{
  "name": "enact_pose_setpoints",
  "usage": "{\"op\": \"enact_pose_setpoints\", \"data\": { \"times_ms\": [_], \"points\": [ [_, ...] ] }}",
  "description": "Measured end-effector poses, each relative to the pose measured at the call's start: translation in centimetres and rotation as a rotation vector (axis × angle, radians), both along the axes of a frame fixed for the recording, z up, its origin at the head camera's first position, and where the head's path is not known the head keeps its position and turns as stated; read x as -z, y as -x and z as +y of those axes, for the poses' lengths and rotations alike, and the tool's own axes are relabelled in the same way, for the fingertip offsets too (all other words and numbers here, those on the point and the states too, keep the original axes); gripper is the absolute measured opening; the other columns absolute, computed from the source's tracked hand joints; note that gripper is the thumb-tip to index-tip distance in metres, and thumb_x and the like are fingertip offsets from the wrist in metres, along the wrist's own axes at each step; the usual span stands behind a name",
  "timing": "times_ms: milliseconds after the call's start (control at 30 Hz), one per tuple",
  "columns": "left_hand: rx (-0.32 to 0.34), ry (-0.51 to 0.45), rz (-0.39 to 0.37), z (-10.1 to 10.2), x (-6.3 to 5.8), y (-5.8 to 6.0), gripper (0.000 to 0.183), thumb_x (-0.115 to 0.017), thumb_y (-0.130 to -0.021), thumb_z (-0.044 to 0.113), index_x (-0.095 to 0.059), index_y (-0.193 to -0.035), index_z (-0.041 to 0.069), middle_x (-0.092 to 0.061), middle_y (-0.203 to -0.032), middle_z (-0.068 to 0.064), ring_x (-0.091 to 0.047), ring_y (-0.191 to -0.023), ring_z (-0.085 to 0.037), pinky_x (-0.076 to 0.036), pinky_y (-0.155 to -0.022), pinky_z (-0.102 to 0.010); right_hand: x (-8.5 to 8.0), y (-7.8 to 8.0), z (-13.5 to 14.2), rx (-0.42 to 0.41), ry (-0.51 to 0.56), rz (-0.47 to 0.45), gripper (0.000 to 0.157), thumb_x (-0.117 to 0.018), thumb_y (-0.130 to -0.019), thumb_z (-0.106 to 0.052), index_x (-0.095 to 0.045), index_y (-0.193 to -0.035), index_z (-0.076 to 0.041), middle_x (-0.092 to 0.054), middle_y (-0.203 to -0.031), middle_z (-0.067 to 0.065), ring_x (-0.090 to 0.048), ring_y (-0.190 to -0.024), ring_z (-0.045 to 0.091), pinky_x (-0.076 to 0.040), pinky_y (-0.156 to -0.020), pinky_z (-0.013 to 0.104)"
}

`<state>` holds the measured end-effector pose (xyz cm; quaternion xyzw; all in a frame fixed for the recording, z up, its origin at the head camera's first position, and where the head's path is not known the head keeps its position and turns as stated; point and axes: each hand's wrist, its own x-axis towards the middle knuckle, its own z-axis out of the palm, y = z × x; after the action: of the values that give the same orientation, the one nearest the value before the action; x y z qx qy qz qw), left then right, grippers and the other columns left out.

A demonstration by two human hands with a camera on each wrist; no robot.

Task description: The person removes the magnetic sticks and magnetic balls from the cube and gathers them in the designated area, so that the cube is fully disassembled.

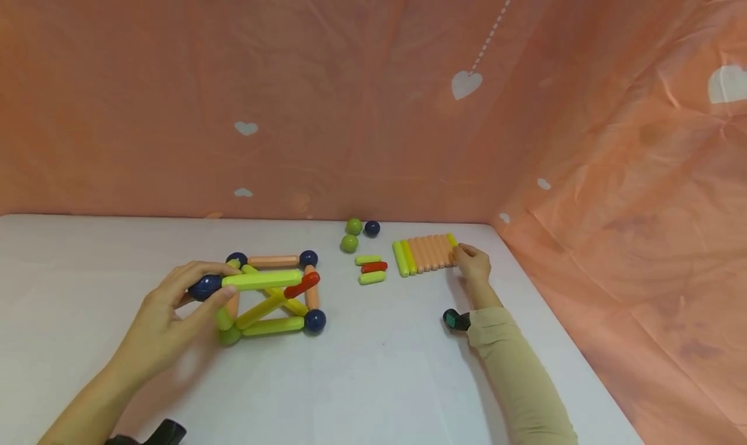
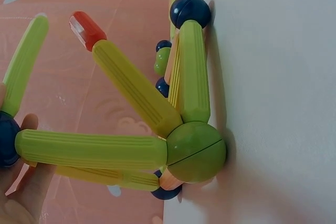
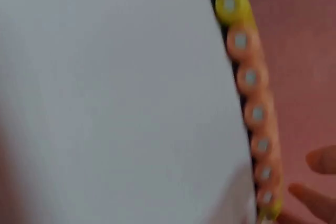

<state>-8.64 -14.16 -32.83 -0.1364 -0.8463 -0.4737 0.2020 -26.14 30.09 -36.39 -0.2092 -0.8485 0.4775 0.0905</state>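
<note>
My left hand (image 1: 169, 315) holds a dark blue ball (image 1: 205, 288) between thumb and fingers, above a frame of magnetic rods and balls. From that ball a light green rod (image 1: 262, 280) sticks out to the right. Another green rod (image 2: 92, 149) links the ball to a green corner ball (image 2: 196, 152) on the table. A yellow rod (image 2: 136, 88) slants up from this corner, tipped by a short red rod (image 1: 302, 285). At the right end of a row of rods (image 1: 428, 253), my right hand (image 1: 474, 263) has its fingertips at the last yellow rod (image 1: 452, 240); its fingers look spread in the blurred right wrist view.
Two green balls (image 1: 349, 243) and a dark blue ball (image 1: 372, 228) sit at the table's back edge. In front of them lie short green rods (image 1: 372, 277) and a short red one (image 1: 374, 267). An orange cloth (image 1: 350, 108) with hearts hangs behind the white table (image 1: 373, 380).
</note>
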Motion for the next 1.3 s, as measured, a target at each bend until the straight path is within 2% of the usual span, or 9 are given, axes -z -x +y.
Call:
{"op": "enact_pose_setpoints", "data": {
  "times_ms": [33, 133, 200, 267, 367, 467, 600, 967, 1300],
  "points": [
    [0.0, -0.001, 0.0, 0.0, 0.0, 0.0, 0.027, -0.066, -0.091, 0.01, -0.064, -0.116, 0.019, -0.055, -0.112, 0.012, -0.045, -0.107, 0.006, -0.037, -0.085, 0.0, -0.2, -0.2, -0.3, -0.011, -0.018, 0.032, 0.044, -0.052, -0.094, -0.023, -0.056, -0.13, 0.001, -0.048, -0.141, 0.022, -0.041, -0.132, 0.031, -0.036, -0.109, 0.041],
    [0.001, 0.002, -0.013, 0.2, -0.1, 0.2, 0.026, -0.066, -0.091, 0.012, -0.063, -0.116, 0.019, -0.054, -0.113, 0.011, -0.044, -0.108, 0.006, -0.036, -0.085, 0.0, -0.8, -0.9, -1.6, -0.016, -0.035, 0.185, 0.038, -0.054, -0.093, -0.018, -0.06, -0.127, -0.002, -0.052, -0.136, 0.022, -0.062, -0.093, 0.02, -0.051, -0.079, 0.03],
    [0.013, -0.006, -0.013, 0.3, 0.0, 0.3, 0.026, -0.066, -0.091, 0.012, -0.063, -0.116, 0.018, -0.054, -0.113, 0.009, -0.044, -0.109, 0.006, -0.037, -0.085, -0.001, -1.1, -1.5, -2.7, -0.019, -0.024, 0.301, 0.033, -0.056, -0.092, -0.015, -0.064, -0.121, -0.003, -0.056, -0.13, 0.019, -0.055, -0.063, 0.007, -0.045, -0.058, 0.019],
    [0.016, -0.008, -0.008, 0.5, 0.0, 0.4, 0.026, -0.066, -0.091, 0.011, -0.064, -0.115, 0.018, -0.055, -0.113, 0.006, -0.044, -0.109, 0.005, -0.037, -0.085, 0.0, -1.5, -2.0, -3.9, -0.039, 0.014, 0.393, 0.028, -0.057, -0.092, -0.013, -0.067, -0.116, -0.002, -0.061, -0.122, 0.019, -0.045, -0.052, -0.001, -0.037, -0.049, 0.012],
    [0.014, -0.008, -0.003, 0.4, 0.0, 0.5, 0.025, -0.066, -0.091, 0.011, -0.064, -0.115, 0.017, -0.055, -0.114, 0.003, -0.044, -0.109, 0.005, -0.037, -0.085, 0.0, -1.9, -2.6, -5.9, -0.123, 0.082, 0.466, 0.025, -0.058, -0.092, -0.009, -0.067, -0.111, 0.003, -0.064, -0.116, 0.022, -0.061, -0.074, 0.008, -0.044, -0.062, 0.009],
    [0.006, -0.005, -0.008, 0.4, 0.0, 0.4, 0.025, -0.066, -0.091, 0.011, -0.064, -0.115, 0.017, -0.055, -0.114, 0.002, -0.043, -0.109, 0.006, -0.036, -0.085, 0.001, -2.2, -3.2, -7.8, -0.209, 0.155, 0.493, 0.023, -0.06, -0.092, -0.006, -0.066, -0.11, 0.006, -0.065, -0.111, 0.023, -0.062, -0.09, 0.012, -0.048, -0.073, 0.011],
    [0.009, -0.005, -0.023, 0.3, -0.1, 0.3, 0.025, -0.065, -0.091, 0.012, -0.063, -0.116, 0.017, -0.055, -0.115, 0.0, -0.043, -0.108, 0.006, -0.036, -0.085, 0.001, -2.9, -4.3, -9.9, -0.288, 0.281, 0.466, 0.023, -0.061, -0.092, -0.005, -0.065, -0.111, 0.007, -0.065, -0.11, 0.019, -0.059, -0.084, 0.002, -0.052, -0.072, 0.015],
    [0.014, -0.002, -0.073, -0.1, -0.2, 0.1, 0.026, -0.063, -0.093, 0.016, -0.062, -0.119, 0.021, -0.054, -0.121, -0.004, -0.041, -0.111, 0.005, -0.036, -0.084, -0.001, -3.7, -7.1, -14.1, -0.486, 0.446, 0.387, 0.025, -0.062, -0.092, -0.009, -0.064, -0.113, 0.005, -0.069, -0.104, 0.002, -0.063, -0.095, 0.013, -0.055, -0.078, 0.026],
    [0.011, 0.013, -0.083, -0.2, -0.2, 0.2, 0.025, -0.063, -0.093, 0.017, -0.062, -0.118, 0.02, -0.055, -0.12, -0.004, -0.041, -0.109, 0.006, -0.035, -0.084, -0.001, -3.0, -8.7, -16.9, -0.625, 0.477, 0.357, 0.026, -0.06, -0.093, -0.007, -0.062, -0.114, 0.007, -0.067, -0.108, 0.015, -0.062, -0.087, 0.01, -0.053, -0.068, 0.019]
  ]
}}
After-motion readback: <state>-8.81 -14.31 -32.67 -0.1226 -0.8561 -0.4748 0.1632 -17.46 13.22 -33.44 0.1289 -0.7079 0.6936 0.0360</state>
